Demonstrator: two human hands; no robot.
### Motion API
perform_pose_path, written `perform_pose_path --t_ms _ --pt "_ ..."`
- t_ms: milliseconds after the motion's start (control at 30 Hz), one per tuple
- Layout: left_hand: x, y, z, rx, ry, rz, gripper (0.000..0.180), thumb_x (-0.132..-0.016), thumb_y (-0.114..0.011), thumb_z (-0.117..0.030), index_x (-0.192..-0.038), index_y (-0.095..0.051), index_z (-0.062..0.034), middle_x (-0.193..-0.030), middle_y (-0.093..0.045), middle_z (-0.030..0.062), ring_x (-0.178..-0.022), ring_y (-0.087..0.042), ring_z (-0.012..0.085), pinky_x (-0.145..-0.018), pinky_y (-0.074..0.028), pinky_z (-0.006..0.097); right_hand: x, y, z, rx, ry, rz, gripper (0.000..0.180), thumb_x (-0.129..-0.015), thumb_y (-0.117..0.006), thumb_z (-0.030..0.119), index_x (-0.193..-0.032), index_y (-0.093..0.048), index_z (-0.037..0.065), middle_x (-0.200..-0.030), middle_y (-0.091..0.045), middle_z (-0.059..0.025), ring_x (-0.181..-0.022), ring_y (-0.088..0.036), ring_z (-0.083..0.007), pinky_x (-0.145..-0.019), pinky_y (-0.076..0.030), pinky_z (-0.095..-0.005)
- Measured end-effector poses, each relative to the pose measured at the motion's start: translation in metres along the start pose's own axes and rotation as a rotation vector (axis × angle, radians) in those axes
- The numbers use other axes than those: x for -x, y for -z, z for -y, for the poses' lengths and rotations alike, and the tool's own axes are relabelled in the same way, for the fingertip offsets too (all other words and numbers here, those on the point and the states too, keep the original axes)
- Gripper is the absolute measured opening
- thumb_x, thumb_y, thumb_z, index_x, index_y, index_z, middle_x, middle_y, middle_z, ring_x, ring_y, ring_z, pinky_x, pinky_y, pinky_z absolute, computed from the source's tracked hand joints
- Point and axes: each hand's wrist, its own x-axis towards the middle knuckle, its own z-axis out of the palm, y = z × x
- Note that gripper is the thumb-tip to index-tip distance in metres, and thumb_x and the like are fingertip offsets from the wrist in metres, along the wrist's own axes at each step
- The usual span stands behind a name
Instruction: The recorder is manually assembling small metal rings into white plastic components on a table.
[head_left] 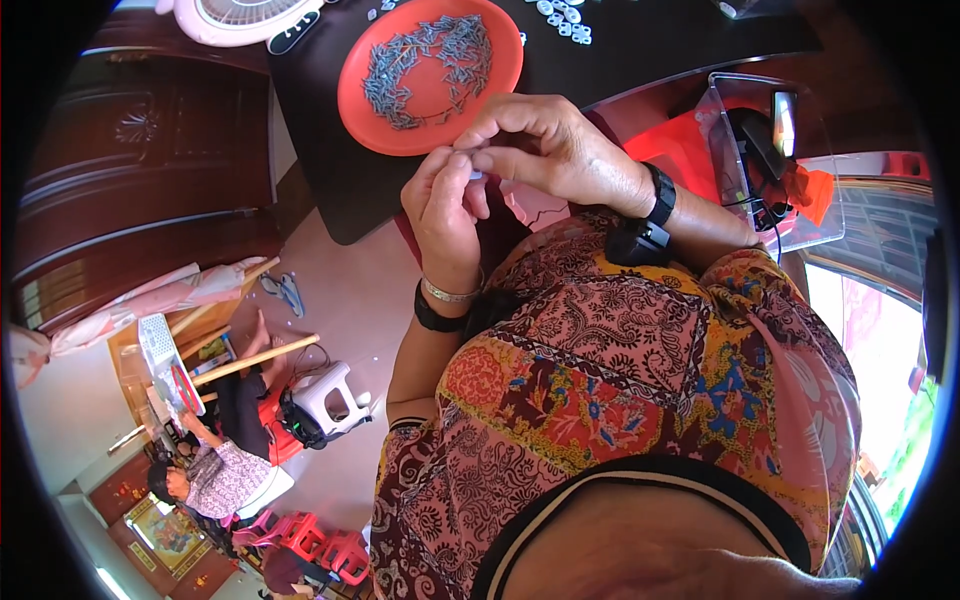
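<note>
At the frame's centre top, the left hand (443, 212) and right hand (545, 150) pinch a tiny white piece (476, 175) between closed fingertips, just below the orange plate (352, 95) of grey screws (430, 65), over the black table's (330, 180) near edge.

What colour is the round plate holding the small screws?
Orange-red; the plate shows clearly in the head view, just beyond both hands.
</note>
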Motion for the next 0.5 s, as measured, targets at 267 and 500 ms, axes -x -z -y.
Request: perform_pose_path --t_ms 267,500 --pt "0.003 -0.007 -0.003 0.052 0.059 -0.062 0.028 -0.091 -0.045 -0.018 -0.082 -0.060 0.0023 -0.062 -0.055 0.0014 -0.049 -0.045 0.0058 -0.045 -0.032 0.020 -0.001 -0.006 0.009 0.546 0.225 -0.019 0.034 -0.073 -0.073 0.014 -0.103 -0.063 0.002 -0.088 -0.063 -0.0111 -0.077 -0.064 -0.0257 -0.065 -0.053 -0.0325" --pt "0.002 -0.006 0.001 0.011 -0.006 -0.040 0.031 -0.091 -0.042 -0.020 -0.075 -0.058 0.0006 -0.060 -0.056 0.0023 -0.049 -0.047 0.0067 -0.047 -0.034 0.020 0.001 -0.003 0.012 0.588 0.246 0.024 0.027 -0.077 -0.069 0.013 -0.100 -0.061 0.002 -0.083 -0.063 -0.0112 -0.074 -0.064 -0.0287 -0.064 -0.053 -0.0345"
